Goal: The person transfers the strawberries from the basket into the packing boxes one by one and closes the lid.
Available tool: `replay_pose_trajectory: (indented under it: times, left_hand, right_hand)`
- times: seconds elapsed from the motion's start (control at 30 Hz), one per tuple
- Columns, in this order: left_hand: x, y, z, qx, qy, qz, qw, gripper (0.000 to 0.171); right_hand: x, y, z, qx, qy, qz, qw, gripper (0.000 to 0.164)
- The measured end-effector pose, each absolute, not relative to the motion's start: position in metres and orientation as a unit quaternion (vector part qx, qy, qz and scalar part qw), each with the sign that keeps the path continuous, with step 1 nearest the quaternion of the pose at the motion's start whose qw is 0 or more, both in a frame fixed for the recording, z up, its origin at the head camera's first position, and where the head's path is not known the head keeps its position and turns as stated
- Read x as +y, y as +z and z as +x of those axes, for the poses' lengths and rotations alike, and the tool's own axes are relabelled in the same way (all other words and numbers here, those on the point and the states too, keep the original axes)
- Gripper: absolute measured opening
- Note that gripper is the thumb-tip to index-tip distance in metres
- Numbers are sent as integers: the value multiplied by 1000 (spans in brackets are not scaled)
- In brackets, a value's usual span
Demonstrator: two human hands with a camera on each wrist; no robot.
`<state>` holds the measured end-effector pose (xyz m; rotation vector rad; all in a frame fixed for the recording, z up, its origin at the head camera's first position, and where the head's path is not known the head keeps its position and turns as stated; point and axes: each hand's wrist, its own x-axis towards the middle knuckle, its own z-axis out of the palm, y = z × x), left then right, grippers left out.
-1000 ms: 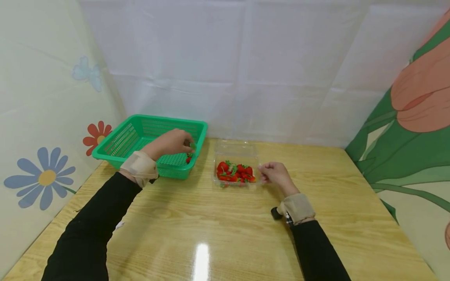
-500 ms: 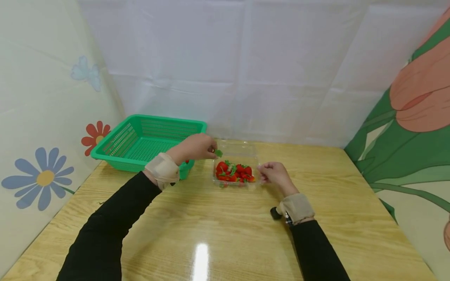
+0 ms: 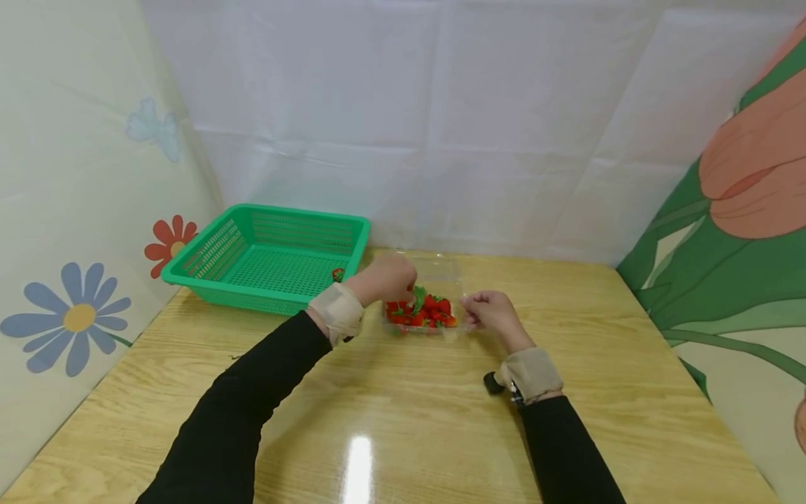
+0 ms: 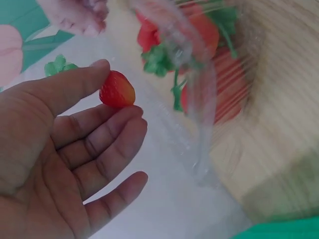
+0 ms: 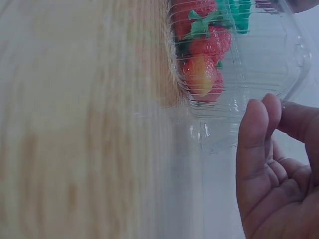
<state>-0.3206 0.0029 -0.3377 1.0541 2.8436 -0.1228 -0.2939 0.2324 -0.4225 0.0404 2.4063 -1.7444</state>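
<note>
A small strawberry (image 4: 117, 90) with a green leafy top is pinched between the thumb and fingertips of my left hand (image 3: 385, 278). That hand is over the left part of a clear plastic box (image 3: 446, 288), where several red strawberries (image 3: 434, 309) lie in a heap. My right hand (image 3: 493, 315) pinches the box's right rim between thumb and fingers, as the right wrist view also shows. Through the clear wall, strawberries (image 5: 209, 47) press near the corner. The box's lid (image 3: 420, 264) stands folded back behind it.
Left of the box a green plastic basket (image 3: 217, 285) stands on the wooden table (image 3: 403, 406). One strawberry (image 3: 338, 274) lies at its right end. A pale cloth wall (image 3: 504, 140) rises right behind the box.
My left hand has lifted a strawberry from the green basket and carried it right, over the clear box. The right hand has stayed at the box's rim.
</note>
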Motion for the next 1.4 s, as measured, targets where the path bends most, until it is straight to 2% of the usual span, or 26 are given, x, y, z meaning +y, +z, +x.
replay_pose_trajectory:
  times: [0.27, 0.57, 0.87, 1.2, 1.4]
  left_hand:
    - [12, -356, -321, 944, -74, 315, 64, 28]
    - [14, -371, -323, 941, -85, 321, 58, 25]
    - [17, -372, -323, 941, -91, 318, 72, 23]
    - [18, -371, -318, 940, -110, 320, 50, 17]
    - [17, -369, -316, 938, -118, 322, 55, 17]
  right_hand:
    - [231, -422, -295, 809, -581, 15, 85, 34]
    - [230, -423, -296, 810, -580, 15, 87, 34]
    - [229, -419, -294, 809, -581, 19, 88, 32]
    - [230, -418, -293, 806, -585, 19, 89, 33]
    - [231, -420, -293, 805, -586, 21, 93, 31]
